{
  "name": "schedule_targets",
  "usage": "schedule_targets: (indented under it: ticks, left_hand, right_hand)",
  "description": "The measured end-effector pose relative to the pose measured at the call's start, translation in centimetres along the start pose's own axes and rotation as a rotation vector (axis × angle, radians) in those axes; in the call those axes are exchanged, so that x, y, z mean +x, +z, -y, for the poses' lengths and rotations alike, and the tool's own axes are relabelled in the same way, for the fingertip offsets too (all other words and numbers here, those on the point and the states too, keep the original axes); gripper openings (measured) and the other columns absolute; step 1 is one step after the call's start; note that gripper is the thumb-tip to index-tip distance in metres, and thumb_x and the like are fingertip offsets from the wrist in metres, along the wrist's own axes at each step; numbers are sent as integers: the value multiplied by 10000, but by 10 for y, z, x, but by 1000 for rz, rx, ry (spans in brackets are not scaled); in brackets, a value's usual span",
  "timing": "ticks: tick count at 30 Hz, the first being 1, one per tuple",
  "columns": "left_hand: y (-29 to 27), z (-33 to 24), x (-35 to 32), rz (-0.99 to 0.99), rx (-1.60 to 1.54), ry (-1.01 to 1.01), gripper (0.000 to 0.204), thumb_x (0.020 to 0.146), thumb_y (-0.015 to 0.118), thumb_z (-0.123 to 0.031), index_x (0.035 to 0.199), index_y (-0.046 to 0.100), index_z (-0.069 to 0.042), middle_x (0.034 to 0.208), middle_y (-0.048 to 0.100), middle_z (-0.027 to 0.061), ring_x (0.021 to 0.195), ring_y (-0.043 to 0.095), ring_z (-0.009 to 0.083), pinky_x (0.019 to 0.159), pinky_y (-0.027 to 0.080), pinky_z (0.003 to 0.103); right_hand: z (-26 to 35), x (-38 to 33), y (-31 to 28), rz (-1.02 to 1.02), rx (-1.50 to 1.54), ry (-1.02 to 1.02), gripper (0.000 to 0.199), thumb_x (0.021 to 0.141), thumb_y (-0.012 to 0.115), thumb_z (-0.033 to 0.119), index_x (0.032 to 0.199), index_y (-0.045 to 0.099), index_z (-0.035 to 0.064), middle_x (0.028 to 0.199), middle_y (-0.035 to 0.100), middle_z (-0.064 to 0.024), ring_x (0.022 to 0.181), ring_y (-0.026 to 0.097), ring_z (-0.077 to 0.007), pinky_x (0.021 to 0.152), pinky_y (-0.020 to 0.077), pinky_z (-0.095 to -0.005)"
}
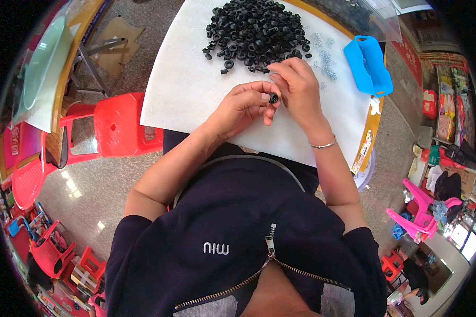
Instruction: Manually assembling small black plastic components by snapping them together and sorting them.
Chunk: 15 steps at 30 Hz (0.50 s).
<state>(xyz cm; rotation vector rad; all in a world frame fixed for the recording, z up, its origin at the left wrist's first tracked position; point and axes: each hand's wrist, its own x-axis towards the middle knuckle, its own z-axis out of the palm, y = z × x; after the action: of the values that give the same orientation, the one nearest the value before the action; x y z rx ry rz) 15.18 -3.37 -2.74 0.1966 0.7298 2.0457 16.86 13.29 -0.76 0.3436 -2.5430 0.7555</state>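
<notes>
My left hand (244,105) pinches a small round black part (273,98) with a hole in its end, between thumb and fingers, over the white-covered table (182,95). Close beside it on the right, my right hand (300,90) is closed, its fingers bent and their tips drawn together near the lower edge of the pile. Whatever those fingertips hold, if anything, is too small to make out. A large pile of black parts (256,31), apparently of the same kind, lies just beyond both hands, with a few loose pieces along its near side.
A blue plastic basket (366,79) stands on the table's right side. Tiny bluish specks (325,58) lie scattered between it and the pile. A red plastic chair (113,127) is at the left, and a pink stool (420,211) holding things stands at the right.
</notes>
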Motion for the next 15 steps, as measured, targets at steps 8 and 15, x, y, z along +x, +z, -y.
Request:
schedule_targets:
  ticks: [8,15]
  left_hand:
    - [1,-3,-1,14,-43,-4,211,833,501,-72,1012,556,24,871,589,88,678,576,133,634,501,268]
    - [1,-1,0,-19,-21,9,248,838,522,-139,1039,529,5,878,557,83,690,547,130,610,477,264]
  right_hand:
    - [-1,2,4,80,-101,-69,148,714,643,36,860,627,48,842,559,-75,811,540,-258,700,448,-360]
    - [3,-20,-15,-3,199,355,165,813,614,56,975,644,41,866,602,-70,763,581,-187,682,453,-275]
